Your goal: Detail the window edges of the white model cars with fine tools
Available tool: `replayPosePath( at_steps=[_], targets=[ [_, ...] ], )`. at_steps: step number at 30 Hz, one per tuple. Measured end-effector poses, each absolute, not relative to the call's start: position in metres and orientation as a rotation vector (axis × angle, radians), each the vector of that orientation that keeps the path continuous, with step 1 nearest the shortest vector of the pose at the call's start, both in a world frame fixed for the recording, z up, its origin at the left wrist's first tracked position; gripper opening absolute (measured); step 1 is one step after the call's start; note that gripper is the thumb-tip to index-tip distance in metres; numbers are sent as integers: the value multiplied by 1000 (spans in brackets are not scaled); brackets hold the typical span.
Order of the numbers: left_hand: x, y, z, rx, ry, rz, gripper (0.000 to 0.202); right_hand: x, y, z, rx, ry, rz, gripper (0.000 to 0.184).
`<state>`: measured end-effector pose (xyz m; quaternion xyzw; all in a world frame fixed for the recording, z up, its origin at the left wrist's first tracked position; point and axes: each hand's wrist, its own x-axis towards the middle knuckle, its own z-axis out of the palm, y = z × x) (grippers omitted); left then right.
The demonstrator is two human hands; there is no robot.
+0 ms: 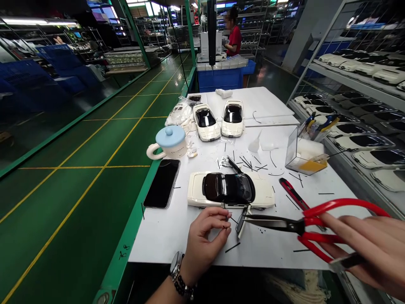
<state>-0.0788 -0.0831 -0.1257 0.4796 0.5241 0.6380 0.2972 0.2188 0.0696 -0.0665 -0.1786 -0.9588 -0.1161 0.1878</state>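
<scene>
Left hand [205,236]: fingers curled, thumb near fingertips; cannot tell whether a thin piece is pinched there. Right hand [373,249]: wrapped round red-handled scissors [296,226], blades nearly together, tips at the open near door [241,226] (contact unclear). Cream model car [262,190] upright just beyond left hand, on white table [158,236]. Black strips [232,248] scattered around; phone [162,183] left, lidded mug [174,147] farther.
</scene>
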Motion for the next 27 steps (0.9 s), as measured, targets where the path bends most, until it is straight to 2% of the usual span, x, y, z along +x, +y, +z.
replayPosePath(
  at_steps=[4,27],
  targets=[
    [-80,-83,-128,1248,1373,1707,12,184,72,-46,-125,-2692,-576,28],
    [-81,-83,-129,1260,1371,1655,12,150,71,-53,-95,-2630,-526,24]
  ],
)
